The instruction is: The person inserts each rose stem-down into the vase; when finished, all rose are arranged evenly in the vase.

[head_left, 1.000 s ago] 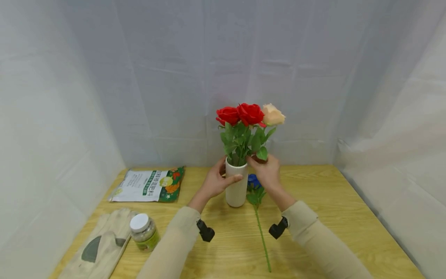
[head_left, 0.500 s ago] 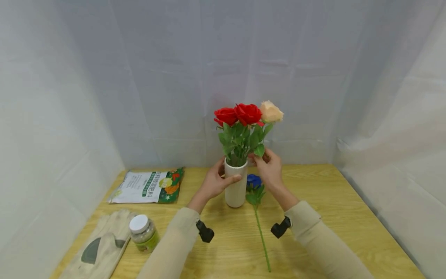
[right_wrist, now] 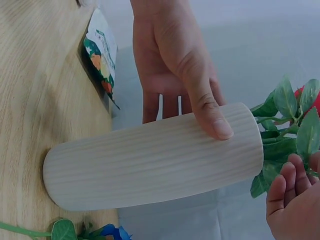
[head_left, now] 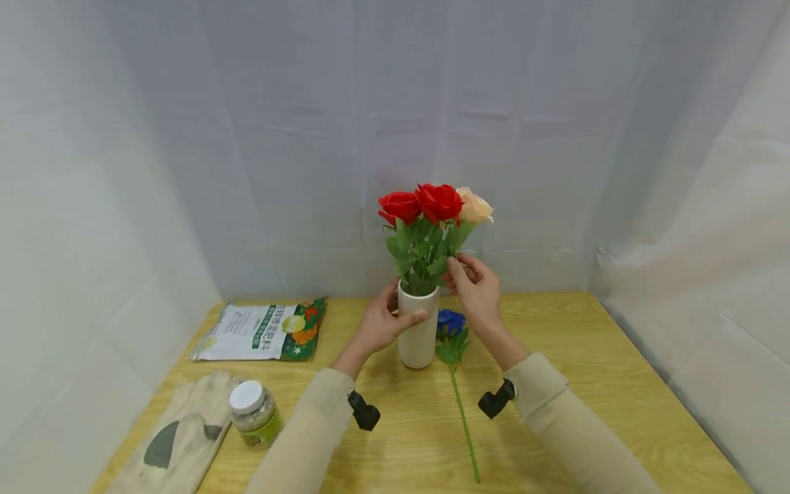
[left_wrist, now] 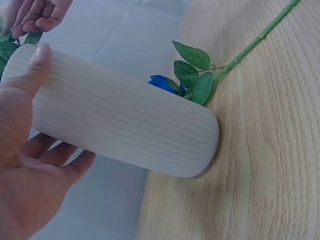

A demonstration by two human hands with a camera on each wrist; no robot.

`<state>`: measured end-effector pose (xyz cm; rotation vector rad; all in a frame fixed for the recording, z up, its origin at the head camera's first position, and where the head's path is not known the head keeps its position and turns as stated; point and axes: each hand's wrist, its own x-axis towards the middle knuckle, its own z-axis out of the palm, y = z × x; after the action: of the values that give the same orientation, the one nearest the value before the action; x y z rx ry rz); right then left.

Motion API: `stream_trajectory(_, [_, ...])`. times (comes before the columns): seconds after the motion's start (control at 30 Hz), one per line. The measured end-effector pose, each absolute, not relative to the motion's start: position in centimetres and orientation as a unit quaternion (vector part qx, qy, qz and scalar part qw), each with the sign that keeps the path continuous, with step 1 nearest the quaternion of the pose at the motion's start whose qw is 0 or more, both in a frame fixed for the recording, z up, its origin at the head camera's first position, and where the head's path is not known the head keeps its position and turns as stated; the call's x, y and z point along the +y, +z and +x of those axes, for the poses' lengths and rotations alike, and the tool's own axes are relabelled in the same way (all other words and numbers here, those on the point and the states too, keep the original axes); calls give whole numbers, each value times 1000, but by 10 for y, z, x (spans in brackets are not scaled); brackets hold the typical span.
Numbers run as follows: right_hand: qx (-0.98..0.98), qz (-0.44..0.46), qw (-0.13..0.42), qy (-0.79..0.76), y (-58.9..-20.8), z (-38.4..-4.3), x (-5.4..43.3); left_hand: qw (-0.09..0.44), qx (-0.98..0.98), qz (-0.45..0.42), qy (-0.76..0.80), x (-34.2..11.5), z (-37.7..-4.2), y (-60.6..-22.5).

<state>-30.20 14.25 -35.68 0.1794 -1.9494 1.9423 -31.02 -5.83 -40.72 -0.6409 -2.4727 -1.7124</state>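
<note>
A ribbed white vase [head_left: 417,336] stands upright on the table, and my left hand [head_left: 378,324] grips it near the rim, thumb across the front. Two red roses [head_left: 439,202] and a peach rose [head_left: 475,206] rise from it, green leaves [head_left: 404,250] crowding their stems. Just above the rim, on the right side, my right hand [head_left: 479,291] pinches the peach rose among its leaves; the exact spot between the fingertips is hidden. In the right wrist view the fingers of that right hand [right_wrist: 297,200] are curled beside the foliage. A blue rose [head_left: 450,322] lies right of the vase.
At the left are a white-and-green printed bag [head_left: 259,331], a jar with a white lid [head_left: 254,412] and pale work gloves [head_left: 179,436]. The blue rose's stem [head_left: 464,422] extends toward the table's front. White sheeting [head_left: 296,171] surrounds the wooden table [head_left: 574,384].
My right hand has shifted slightly up from the vase rim. The peach rose rose a little, then leaned left and lower behind the red ones. My left hand keeps its grip on the vase.
</note>
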Motion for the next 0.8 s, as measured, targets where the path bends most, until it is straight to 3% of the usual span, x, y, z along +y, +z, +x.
stream_trajectory(0.8, [-697, 66, 170, 694, -353, -303, 145, 25, -810, -204, -549, -55, -308, -405])
